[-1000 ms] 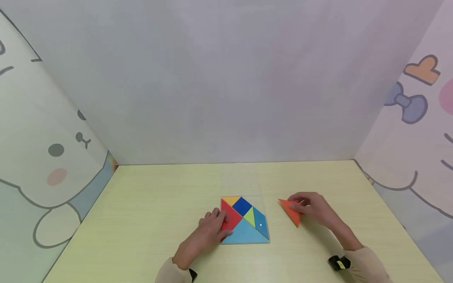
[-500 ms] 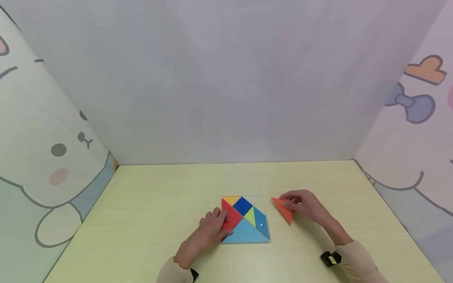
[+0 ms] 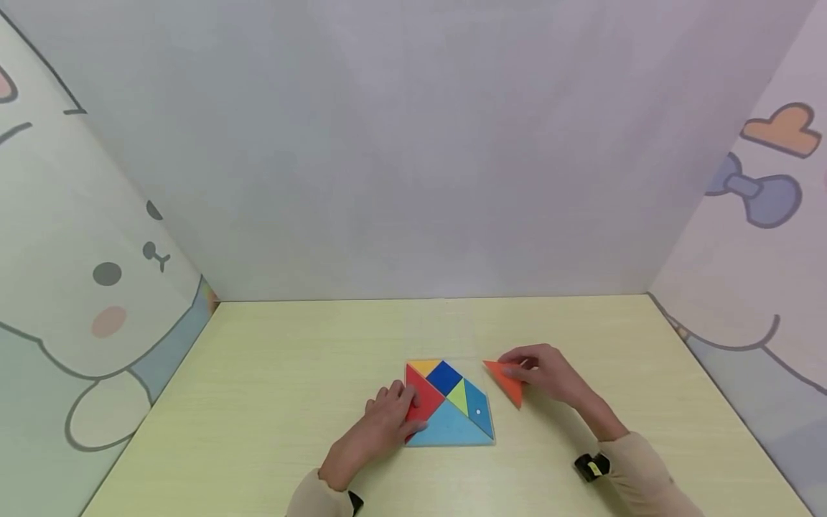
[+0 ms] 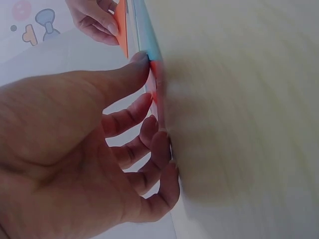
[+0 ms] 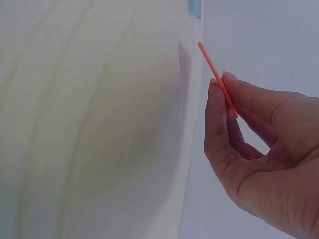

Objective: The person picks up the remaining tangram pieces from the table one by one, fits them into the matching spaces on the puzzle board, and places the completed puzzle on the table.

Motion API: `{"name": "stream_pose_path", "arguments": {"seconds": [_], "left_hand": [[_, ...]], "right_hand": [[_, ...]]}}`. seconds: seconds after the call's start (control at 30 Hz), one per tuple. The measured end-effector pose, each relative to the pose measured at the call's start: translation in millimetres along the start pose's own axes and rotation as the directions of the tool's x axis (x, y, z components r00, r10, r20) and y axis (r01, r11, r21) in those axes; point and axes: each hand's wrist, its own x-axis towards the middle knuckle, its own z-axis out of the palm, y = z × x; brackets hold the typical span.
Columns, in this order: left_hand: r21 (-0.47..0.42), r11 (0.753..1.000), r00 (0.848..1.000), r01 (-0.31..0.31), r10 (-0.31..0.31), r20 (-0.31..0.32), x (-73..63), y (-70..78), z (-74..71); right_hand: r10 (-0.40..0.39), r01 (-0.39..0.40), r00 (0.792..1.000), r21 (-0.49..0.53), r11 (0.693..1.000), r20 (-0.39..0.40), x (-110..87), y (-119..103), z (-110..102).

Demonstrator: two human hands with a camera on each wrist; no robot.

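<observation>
A tangram [image 3: 452,427] lies on the table with yellow, dark blue, red, light green and blue pieces; its far right corner shows a bare patch of tray [image 3: 471,367]. My left hand [image 3: 388,415] rests on its left edge, thumb and a finger touching near the red piece [image 3: 423,396]; in the left wrist view other loosely bent fingertips lie beside that edge. Right of the tangram, my right hand [image 3: 549,372] pinches an orange triangular tangram piece [image 3: 507,383]. The right wrist view shows this piece [image 5: 212,62] edge-on, tilted between thumb and fingers, raised off the table.
The pale yellow table [image 3: 291,359] extends around both hands. A plain grey wall [image 3: 413,179] stands at the back. Side panels with cartoon drawings [image 3: 103,287] rise at left and right. Each wrist wears a dark strapped device [image 3: 591,467].
My right hand has moved left with the orange triangle, bringing it close to the tangram's right side. The left hand has stayed on the tangram's left edge.
</observation>
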Motion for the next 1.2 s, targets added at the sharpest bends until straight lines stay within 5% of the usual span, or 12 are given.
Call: {"name": "stream_pose_path", "arguments": {"seconds": [1.2], "left_hand": [[0.016,1.0,1.0,0.009,-0.009,-0.011,-0.7,0.8,0.2]], "right_hand": [[-0.021,0.022,0.999,-0.01,1.0,0.046,31.3,-15.7,25.3]]}}
